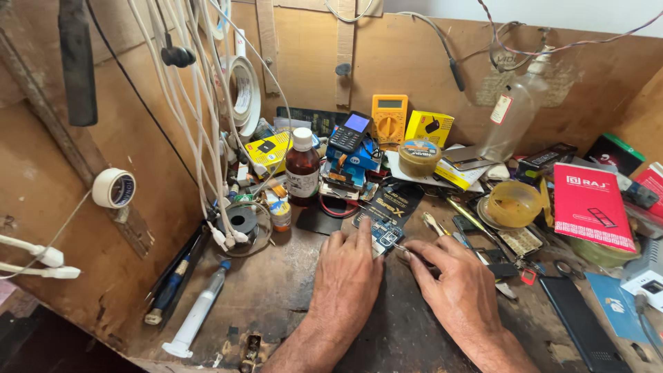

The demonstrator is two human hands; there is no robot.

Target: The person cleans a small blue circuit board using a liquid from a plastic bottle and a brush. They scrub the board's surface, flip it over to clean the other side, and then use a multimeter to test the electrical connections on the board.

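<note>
My left hand (347, 276) lies flat on the wooden bench with its fingertips pressing down a small blue-and-black circuit board (380, 231). Beside it, my right hand (456, 280) pinches a thin metal tool (402, 249) whose tip points at the board's near right corner. Both wrists rest on the dark worn benchtop (276, 290).
A brown bottle (302, 168), a keypad phone (349, 131), a yellow multimeter (389, 119), a round tin (418, 157) and small boxes crowd the back. White cables (200, 138) hang at left above a syringe (198, 312). A red booklet (591, 206) and a dark phone (583, 324) lie at right.
</note>
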